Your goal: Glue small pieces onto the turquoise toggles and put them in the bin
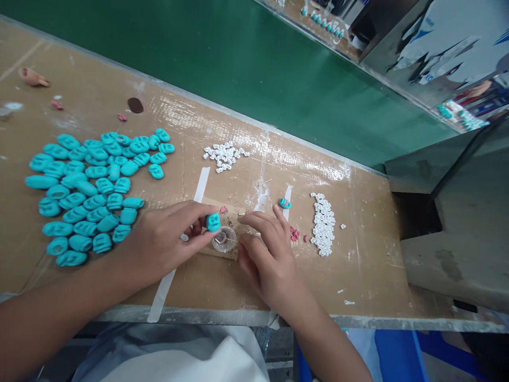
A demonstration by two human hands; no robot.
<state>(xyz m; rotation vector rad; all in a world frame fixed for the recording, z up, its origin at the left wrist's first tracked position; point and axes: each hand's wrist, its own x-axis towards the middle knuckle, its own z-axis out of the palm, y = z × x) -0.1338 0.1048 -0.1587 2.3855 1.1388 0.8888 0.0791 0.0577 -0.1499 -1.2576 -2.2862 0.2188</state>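
Stretching widest, worktop [366, 286]: arranged around the clear cup [228, 246], presumably for short reaches.
Teal pile [85, 199]: spread toward ten o'clock of the clear cup, likely for left-side picking.
Left hand [159, 233]: nearly closed at nine o'clock, pinching one teal piece [213, 222].
Right hand [270, 254]: curled at four o'clock, apparently pinching a thin stick [233, 240].
White pieces [323, 225]: grouped at three and twelve o'clock, probably to prevent mixing.
Teal piece: held toward eleven o'clock, near the clear cup, perhaps for visibility.
Thin stick: angled toward the clear cup.

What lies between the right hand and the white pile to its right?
From the right hand to the white pile, the head view shows a pink cluster, then one separate pink piece.
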